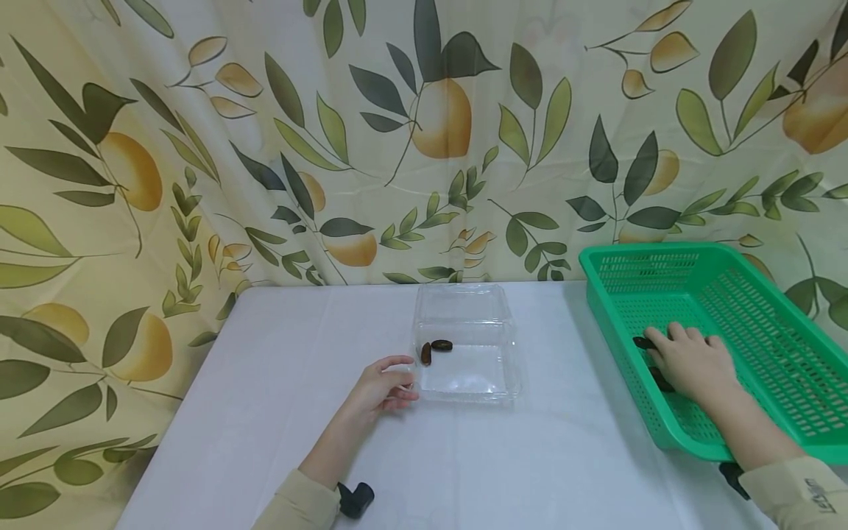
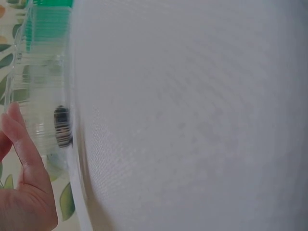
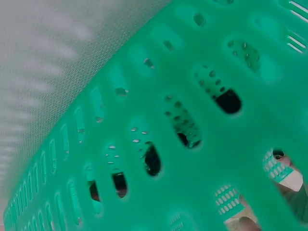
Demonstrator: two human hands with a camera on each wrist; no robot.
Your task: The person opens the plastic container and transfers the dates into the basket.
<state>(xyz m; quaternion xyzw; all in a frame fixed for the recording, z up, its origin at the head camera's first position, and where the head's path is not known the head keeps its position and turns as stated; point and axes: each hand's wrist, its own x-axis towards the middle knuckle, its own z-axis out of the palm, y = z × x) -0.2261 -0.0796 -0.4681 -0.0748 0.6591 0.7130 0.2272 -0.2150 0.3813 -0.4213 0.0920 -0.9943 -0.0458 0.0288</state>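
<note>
A clear plastic clamshell box (image 1: 470, 372) lies with its lid raised at the middle of the table. Inside, toward its left side, are two dark brown oval pieces (image 1: 442, 344) that look like dates. My left hand (image 1: 380, 386) touches the box's left edge with its fingertips. Over in the green basket (image 1: 619, 368), my right hand (image 1: 695, 361) reaches down by the left wall, fingertips at a dark oval piece (image 1: 642, 343). Whether they pinch it is hidden. Another dark piece (image 1: 661, 380) shows beside that hand. Through the basket's slots, the right wrist view shows several dark pieces (image 3: 152, 160).
A white cloth covers the table (image 1: 265, 412). Behind it hangs a curtain (image 1: 397, 184) printed with fruit and leaves. The basket stands at the table's right side, its raised walls around my right hand. A black strap fitting (image 1: 356, 500) sits at my left wrist.
</note>
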